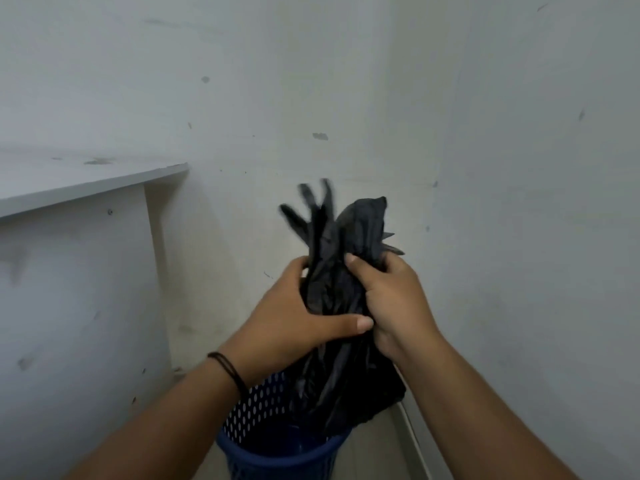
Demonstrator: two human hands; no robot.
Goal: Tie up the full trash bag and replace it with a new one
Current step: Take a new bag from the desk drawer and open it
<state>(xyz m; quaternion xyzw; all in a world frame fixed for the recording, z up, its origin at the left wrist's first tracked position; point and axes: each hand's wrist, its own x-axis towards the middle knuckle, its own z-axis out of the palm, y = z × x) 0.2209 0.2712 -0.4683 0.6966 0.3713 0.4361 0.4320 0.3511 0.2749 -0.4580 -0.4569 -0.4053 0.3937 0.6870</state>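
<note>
Grey wall-mounted shelf (93, 181) at 9 o'clock. Left hand (294, 317), black cord bracelet (227, 370) at its wrist, and right hand (388, 299) both grip the gathered neck of the crumpled black plastic trash bag (343, 358), held above the blue perforated plastic bin (277, 452) at 6 o'clock.

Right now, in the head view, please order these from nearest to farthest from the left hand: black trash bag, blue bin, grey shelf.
1. Black trash bag: gripped by the left hand, and by the right hand.
2. Blue bin: directly below.
3. Grey shelf: far left, on the wall.
</note>
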